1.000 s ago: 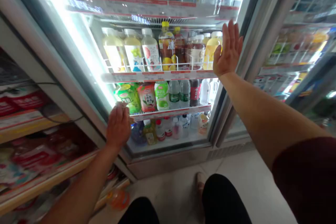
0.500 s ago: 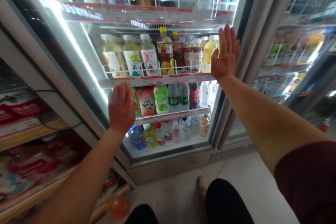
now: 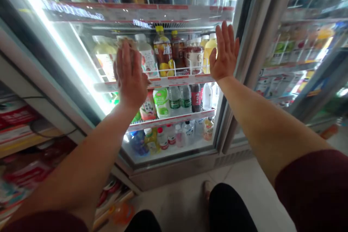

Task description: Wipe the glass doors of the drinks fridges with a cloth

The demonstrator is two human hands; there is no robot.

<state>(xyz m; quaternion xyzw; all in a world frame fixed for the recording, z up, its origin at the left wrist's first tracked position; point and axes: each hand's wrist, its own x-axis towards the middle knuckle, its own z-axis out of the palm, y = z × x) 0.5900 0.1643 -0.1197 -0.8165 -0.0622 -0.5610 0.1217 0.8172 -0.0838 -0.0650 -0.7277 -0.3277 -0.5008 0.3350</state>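
Note:
My left hand (image 3: pixel 129 78) is raised against the glass door (image 3: pixel 174 160) of a drinks fridge, in front of its middle shelf. Under its palm it presses a crumpled, pale tan cloth (image 3: pixel 128 40); only bits of the edge show past the fingertips. The fingers are slightly blurred. My right hand (image 3: pixel 224 52) lies flat on the glass near the door's right edge, fingers stretched up, thumb apart, holding nothing. Behind the glass stand tea bottles (image 3: pixel 148 56), a dark bottle with a yellow cap (image 3: pixel 163 49) and yellow drinks (image 3: pixel 209 50).
Lower fridge shelves hold a green-and-white pack (image 3: pixel 161 102), clear bottles (image 3: pixel 185 98) and small red-capped bottles (image 3: pixel 162 139). A second fridge door stands to the right. At the left are shelves of red packages (image 3: pixel 27 174). An orange bottle (image 3: pixel 122 213) is near the floor.
My left hand has moved up the glass with the cloth, from beside the lower shelf to the middle shelf. The view shifted slightly; my right hand stays flat near the right edge.

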